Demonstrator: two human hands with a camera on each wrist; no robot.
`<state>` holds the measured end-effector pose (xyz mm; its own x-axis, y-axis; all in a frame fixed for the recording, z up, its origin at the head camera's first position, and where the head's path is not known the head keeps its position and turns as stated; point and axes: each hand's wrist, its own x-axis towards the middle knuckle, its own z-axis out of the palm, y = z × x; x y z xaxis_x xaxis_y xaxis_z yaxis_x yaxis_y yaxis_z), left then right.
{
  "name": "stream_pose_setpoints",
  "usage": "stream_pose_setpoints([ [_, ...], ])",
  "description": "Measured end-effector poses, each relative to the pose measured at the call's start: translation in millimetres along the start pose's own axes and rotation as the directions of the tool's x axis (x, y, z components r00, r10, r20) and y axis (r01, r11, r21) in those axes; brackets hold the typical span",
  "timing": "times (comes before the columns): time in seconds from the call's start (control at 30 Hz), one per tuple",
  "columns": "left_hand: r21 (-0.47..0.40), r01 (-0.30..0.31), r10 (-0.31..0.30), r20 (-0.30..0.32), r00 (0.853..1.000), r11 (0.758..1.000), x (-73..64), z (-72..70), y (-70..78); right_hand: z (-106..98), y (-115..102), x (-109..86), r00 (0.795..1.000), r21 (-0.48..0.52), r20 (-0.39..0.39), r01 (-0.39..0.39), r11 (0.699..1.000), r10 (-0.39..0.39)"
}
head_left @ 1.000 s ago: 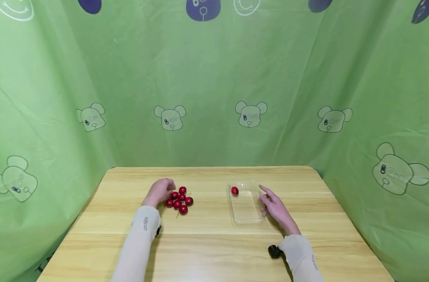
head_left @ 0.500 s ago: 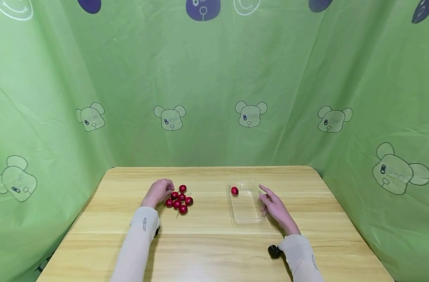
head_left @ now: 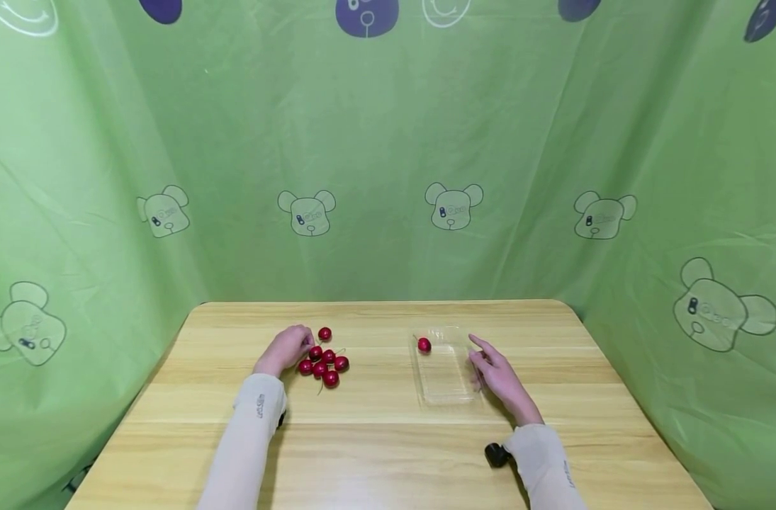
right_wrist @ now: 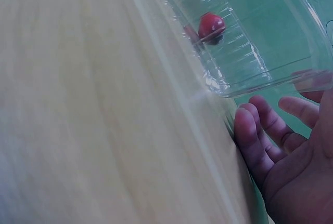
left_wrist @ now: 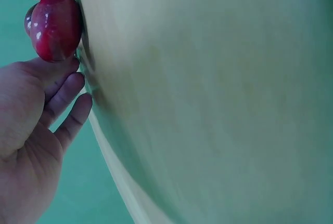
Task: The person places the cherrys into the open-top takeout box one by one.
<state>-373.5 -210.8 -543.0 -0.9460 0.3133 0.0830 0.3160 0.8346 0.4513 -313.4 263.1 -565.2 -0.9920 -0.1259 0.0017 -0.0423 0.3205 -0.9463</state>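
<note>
- Red cherries (head_left: pixel 329 356) lay bunched just right of your left hand (head_left: pixel 287 350), which was much nearer them than your right hand (head_left: pixel 499 375); whether your left fingertips pinched a cherry could not be told.
- Clear plastic tray (head_left: pixel 445 375) sat well right of the bunch, its long axis running away from you, one cherry (head_left: pixel 424 346) in its far left corner.
- Your right fingers were relaxed, unclenched, at the tray's right side.
- Lettering on your sleeves (head_left: pixel 260 406) and the curtain's bears (head_left: pixel 308 214) was too small to read surely.
</note>
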Motion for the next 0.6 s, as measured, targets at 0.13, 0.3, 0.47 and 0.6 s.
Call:
stream_pose_setpoints([
  [0.13, -0.025, 0.011, -0.010, 0.007, 1.000, 1.000, -1.0, -0.5, -2.3, -0.1, 0.1, 0.7, 1.000, -0.005, -0.001, 0.002, 1.000, -0.002],
  [0.3, -0.055, 0.007, -0.007, -0.001, 1.000, 0.998, -1.9, -1.7, -6.7, -0.2, 1.4, 1.8, 1.000, -0.010, -0.004, 0.003, 1.000, -0.004],
  [0.47, -0.061, 0.012, -0.012, -0.007, 1.000, 0.998, -1.2, -0.5, -8.3, -0.3, 0.5, 0.9, 1.000, -0.010, -0.009, 0.006, 1.000, -0.006],
  [0.6, -0.052, 0.028, -0.028, -0.010, 1.000, 0.998, -1.0, 0.4, -7.1, 0.2, -0.3, 0.1, 1.000, -0.013, -0.005, 0.003, 1.000, -0.003],
])
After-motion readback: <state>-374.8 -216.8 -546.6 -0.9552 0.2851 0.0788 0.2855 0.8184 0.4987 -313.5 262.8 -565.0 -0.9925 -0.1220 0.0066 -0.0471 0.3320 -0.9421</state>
